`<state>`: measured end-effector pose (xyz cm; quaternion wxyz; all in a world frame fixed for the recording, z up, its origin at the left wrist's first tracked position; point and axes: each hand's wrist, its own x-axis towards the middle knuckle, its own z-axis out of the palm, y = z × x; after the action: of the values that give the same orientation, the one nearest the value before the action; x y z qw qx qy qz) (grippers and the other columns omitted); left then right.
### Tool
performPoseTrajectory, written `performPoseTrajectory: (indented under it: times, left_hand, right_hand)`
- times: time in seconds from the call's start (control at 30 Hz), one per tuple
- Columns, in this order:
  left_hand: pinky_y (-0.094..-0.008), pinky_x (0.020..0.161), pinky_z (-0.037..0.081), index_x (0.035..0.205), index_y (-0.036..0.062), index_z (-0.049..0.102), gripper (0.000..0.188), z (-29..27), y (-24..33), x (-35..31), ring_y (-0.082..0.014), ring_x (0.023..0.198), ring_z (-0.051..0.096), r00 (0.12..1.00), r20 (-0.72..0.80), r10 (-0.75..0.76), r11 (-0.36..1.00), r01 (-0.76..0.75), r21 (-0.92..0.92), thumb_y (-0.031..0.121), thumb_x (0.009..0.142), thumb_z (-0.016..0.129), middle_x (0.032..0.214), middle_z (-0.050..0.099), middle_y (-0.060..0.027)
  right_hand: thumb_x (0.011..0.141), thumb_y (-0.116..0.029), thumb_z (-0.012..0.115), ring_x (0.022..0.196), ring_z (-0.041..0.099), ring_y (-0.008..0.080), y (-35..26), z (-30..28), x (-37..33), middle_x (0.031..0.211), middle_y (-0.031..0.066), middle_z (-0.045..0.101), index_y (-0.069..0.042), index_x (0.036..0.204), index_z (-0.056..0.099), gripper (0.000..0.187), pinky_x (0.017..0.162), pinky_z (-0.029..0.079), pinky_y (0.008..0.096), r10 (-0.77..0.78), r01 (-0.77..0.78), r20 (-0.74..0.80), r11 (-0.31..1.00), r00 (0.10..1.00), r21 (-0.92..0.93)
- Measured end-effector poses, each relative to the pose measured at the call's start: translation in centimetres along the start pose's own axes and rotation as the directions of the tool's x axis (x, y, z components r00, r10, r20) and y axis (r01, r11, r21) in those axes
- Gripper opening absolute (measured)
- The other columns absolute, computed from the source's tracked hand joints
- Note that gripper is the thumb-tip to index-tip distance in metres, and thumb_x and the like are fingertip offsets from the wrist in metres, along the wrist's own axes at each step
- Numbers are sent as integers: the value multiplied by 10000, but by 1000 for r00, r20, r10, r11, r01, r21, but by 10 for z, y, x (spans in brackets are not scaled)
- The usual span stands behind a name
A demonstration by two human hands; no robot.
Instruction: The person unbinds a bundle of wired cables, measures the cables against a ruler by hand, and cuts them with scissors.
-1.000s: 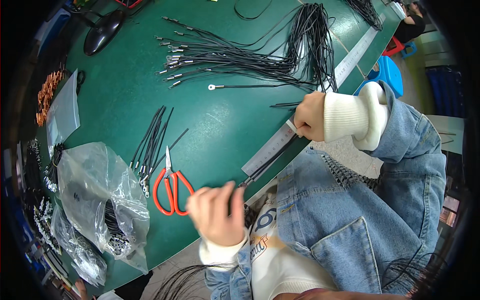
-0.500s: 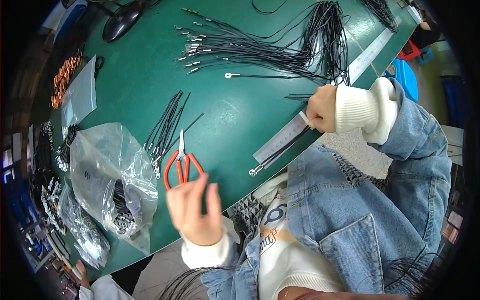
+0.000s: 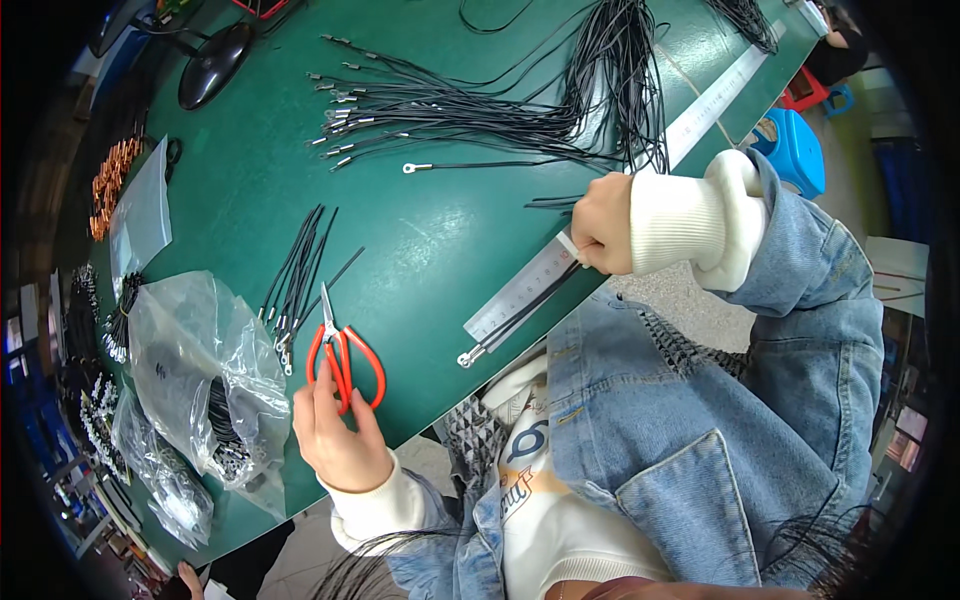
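Red-handled scissors (image 3: 372, 362) lie on the green table with their blades pointing away. My left hand (image 3: 338, 435) has its fingers and thumb around the lower handles. My right hand (image 3: 606, 228) is closed on black cables (image 3: 528, 308), which run along a short metal ruler (image 3: 515, 288) near the table edge. Their ring terminals (image 3: 470, 357) stick out past the ruler's near end. Just beyond the scissors rests a small group of short black cables (image 3: 300, 262) with metal ends. The cable portion inside my right fist is hidden.
A large bundle of long black cables (image 3: 480, 122) spreads over the far table beside a long ruler (image 3: 715, 105). Clear plastic bags (image 3: 205, 330) sit at the left, near copper-coloured parts (image 3: 112, 185). A blue stool (image 3: 795, 150) stands off the right edge.
My left hand has come down onto the scissors' handles from the near side. My right hand keeps its hold on the cables at the ruler. The whole view has shifted slightly.
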<state>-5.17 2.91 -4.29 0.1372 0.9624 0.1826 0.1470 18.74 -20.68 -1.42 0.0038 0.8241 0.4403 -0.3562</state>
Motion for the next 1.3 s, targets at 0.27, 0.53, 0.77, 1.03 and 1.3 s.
performPoseTrajectory:
  times: [0.27, 0.53, 0.77, 1.03, 1.3]
  left_hand:
    - [-183, 590, 451, 1204, -54, 509, 502, -10, 13, 16, -76, 661, 562, 894, 369, -255, 706, 433, -561, -126, 709, 557, 883, 596, -63]
    - [-206, 520, 466, 1029, -60, 584, 256, 1, 86, -12, -78, 526, 577, 771, 635, 43, 406, 567, -716, -31, 779, 631, 638, 619, -48]
    - [-275, 642, 503, 1102, -100, 512, 345, 11, 120, 6, -163, 618, 622, 792, 540, 283, 458, 383, -802, 6, 774, 510, 695, 605, -88]
    - [-268, 604, 505, 1088, -88, 522, 310, 32, 142, 17, -156, 582, 623, 836, 518, 181, 528, 362, -768, 15, 795, 524, 650, 591, -68]
    - [-271, 588, 500, 1098, -90, 516, 318, 39, 148, 23, -160, 580, 624, 851, 498, 169, 548, 338, -765, -2, 793, 522, 648, 589, -79]
  right_hand:
    - [694, -118, 527, 590, 601, 360, 2, 5, 1, 590, 172, 588, -17, 639, 638, 160, 573, 504, 410, -34, 32, -48, 999, 998, -36]
    - [782, -121, 529, 567, 616, 246, 17, -5, -8, 609, 105, 623, -27, 688, 643, 175, 552, 481, 333, -229, 234, -51, 931, 972, 279]
    - [826, -122, 527, 508, 559, 180, 9, -22, -20, 596, 69, 595, -22, 739, 627, 166, 501, 424, 297, -340, 415, -239, 769, 910, 486]
    - [844, -137, 547, 478, 526, 171, 4, -16, -27, 570, 83, 551, -23, 744, 613, 166, 466, 401, 286, -329, 470, -352, 744, 876, 474]
    - [830, -160, 565, 470, 530, 215, 7, -15, -27, 566, 110, 550, -22, 753, 613, 165, 468, 410, 311, -300, 461, -371, 736, 879, 496]
